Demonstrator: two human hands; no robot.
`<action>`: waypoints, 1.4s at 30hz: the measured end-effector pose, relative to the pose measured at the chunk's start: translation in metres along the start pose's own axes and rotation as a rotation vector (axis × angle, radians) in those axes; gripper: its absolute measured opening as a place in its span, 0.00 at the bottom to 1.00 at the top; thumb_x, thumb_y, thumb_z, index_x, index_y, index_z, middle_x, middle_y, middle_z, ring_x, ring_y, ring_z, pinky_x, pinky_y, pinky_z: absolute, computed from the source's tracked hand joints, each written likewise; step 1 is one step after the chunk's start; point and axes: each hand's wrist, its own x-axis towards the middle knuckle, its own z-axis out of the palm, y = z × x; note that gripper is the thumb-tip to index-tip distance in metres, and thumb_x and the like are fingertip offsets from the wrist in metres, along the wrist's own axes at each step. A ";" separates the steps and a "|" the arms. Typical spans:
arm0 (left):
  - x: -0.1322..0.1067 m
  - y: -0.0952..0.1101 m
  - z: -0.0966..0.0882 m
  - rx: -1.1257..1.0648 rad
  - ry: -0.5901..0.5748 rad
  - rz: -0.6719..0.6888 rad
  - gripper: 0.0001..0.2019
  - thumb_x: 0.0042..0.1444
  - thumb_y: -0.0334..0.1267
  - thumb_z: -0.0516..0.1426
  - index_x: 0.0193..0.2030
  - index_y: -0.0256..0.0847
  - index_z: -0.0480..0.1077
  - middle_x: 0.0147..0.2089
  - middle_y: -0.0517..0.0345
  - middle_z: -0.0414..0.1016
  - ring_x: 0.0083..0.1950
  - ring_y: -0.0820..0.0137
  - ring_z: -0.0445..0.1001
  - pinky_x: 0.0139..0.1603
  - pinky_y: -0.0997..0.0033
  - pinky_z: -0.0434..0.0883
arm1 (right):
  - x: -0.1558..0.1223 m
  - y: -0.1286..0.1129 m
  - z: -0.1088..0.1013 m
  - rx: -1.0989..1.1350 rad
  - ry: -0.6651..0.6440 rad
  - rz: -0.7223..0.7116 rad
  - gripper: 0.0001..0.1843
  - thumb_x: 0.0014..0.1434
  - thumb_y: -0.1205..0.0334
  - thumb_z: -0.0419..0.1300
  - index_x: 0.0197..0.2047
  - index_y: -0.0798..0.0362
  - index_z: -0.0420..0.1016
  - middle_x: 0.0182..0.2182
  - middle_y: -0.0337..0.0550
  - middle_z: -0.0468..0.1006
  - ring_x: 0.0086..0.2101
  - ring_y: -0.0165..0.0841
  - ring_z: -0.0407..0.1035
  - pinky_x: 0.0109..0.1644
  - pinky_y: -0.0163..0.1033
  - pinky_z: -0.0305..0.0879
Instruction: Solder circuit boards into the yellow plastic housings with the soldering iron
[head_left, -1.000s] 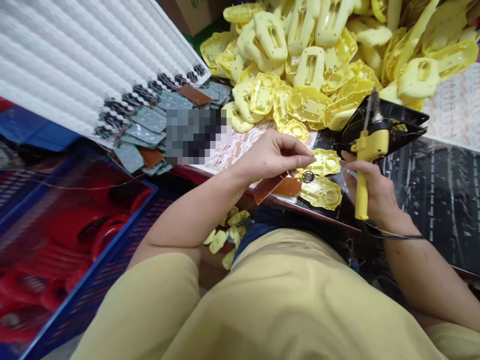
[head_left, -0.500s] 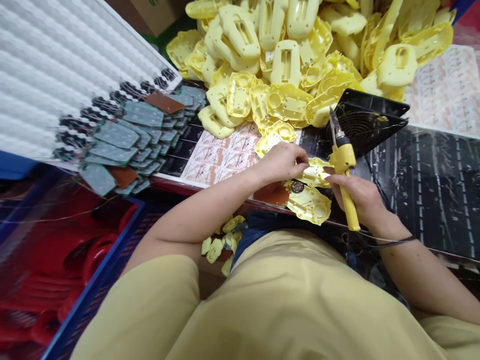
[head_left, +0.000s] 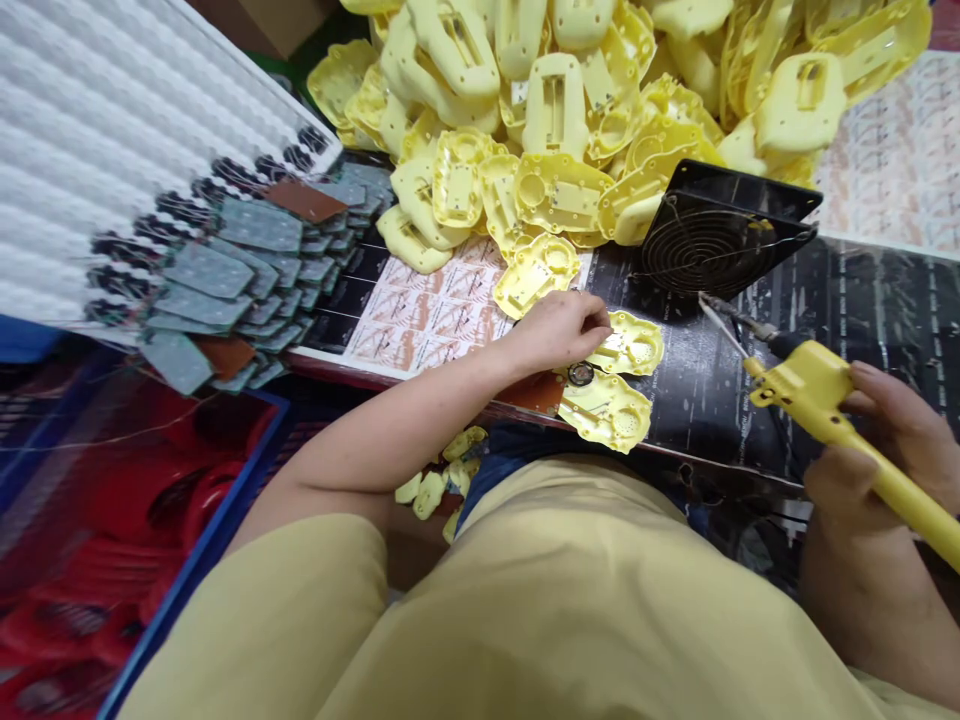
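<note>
My right hand (head_left: 881,470) grips a yellow soldering gun (head_left: 814,380) at the right, its thin metal tip pointing left towards the fan. My left hand (head_left: 562,328) is closed over the left end of a yellow plastic shell half (head_left: 634,345). Whatever its fingertips pinch is hidden. Just below, nearer my body, lies another open yellow shell half (head_left: 615,412) with a small round black part (head_left: 580,374) at its upper left edge. A brown board (head_left: 532,393) sits beside that shell, partly under my left forearm. A third shell half (head_left: 536,275) rests beyond my left hand.
A large heap of yellow shells (head_left: 555,110) fills the back. A black fan (head_left: 712,240) stands on the dark tabletop (head_left: 750,390). Stacked green circuit boards (head_left: 214,270) with black wired parts lie left. A blue crate (head_left: 202,530) holding red parts stands at lower left.
My right hand has pulled the soldering gun away from the shell, rightward and towards my body. My left hand stays at the shell. The view has shifted slightly.
</note>
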 end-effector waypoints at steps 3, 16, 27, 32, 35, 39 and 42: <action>0.001 0.002 0.000 0.054 -0.017 0.005 0.08 0.59 0.31 0.58 0.39 0.39 0.79 0.39 0.53 0.83 0.43 0.65 0.79 0.52 0.64 0.75 | 0.003 0.007 0.011 0.103 0.068 -0.049 0.23 0.65 0.56 0.66 0.62 0.40 0.79 0.40 0.41 0.87 0.28 0.38 0.79 0.24 0.40 0.72; 0.006 0.011 -0.007 0.144 -0.121 -0.056 0.08 0.59 0.32 0.58 0.38 0.39 0.79 0.38 0.52 0.82 0.42 0.63 0.79 0.52 0.61 0.75 | 0.009 0.022 0.029 0.348 -0.237 -0.035 0.05 0.60 0.60 0.72 0.38 0.44 0.80 0.31 0.37 0.85 0.28 0.37 0.81 0.30 0.40 0.81; 0.006 0.005 -0.005 0.045 -0.080 -0.052 0.07 0.57 0.32 0.58 0.36 0.39 0.79 0.37 0.54 0.81 0.41 0.66 0.78 0.52 0.64 0.74 | 0.019 0.030 0.027 0.377 -0.233 -0.042 0.05 0.57 0.63 0.74 0.37 0.48 0.83 0.31 0.41 0.86 0.28 0.34 0.82 0.34 0.31 0.81; 0.007 0.009 -0.006 0.115 -0.122 -0.048 0.09 0.59 0.33 0.56 0.39 0.37 0.80 0.39 0.53 0.82 0.43 0.65 0.78 0.54 0.63 0.75 | 0.016 0.031 0.020 0.201 -0.254 0.027 0.17 0.60 0.55 0.72 0.53 0.42 0.83 0.39 0.38 0.88 0.34 0.36 0.84 0.39 0.34 0.84; 0.008 0.010 -0.006 0.124 -0.130 -0.058 0.09 0.59 0.33 0.57 0.40 0.37 0.80 0.40 0.52 0.82 0.43 0.65 0.79 0.54 0.64 0.74 | 0.016 0.029 0.020 0.183 -0.289 -0.007 0.11 0.61 0.56 0.71 0.48 0.43 0.84 0.39 0.38 0.88 0.33 0.35 0.84 0.37 0.33 0.83; 0.008 0.010 -0.006 0.117 -0.139 -0.071 0.09 0.59 0.32 0.57 0.41 0.37 0.80 0.40 0.52 0.82 0.44 0.64 0.79 0.54 0.63 0.74 | 0.018 0.029 0.026 0.310 -0.272 -0.009 0.06 0.59 0.60 0.73 0.40 0.46 0.83 0.34 0.38 0.87 0.31 0.32 0.83 0.36 0.29 0.81; 0.008 0.009 -0.006 0.122 -0.135 -0.048 0.09 0.60 0.32 0.57 0.41 0.37 0.80 0.40 0.52 0.82 0.44 0.65 0.79 0.54 0.64 0.74 | 0.019 0.030 0.029 0.428 -0.270 -0.025 0.07 0.57 0.63 0.74 0.38 0.48 0.82 0.33 0.38 0.87 0.32 0.31 0.83 0.38 0.29 0.81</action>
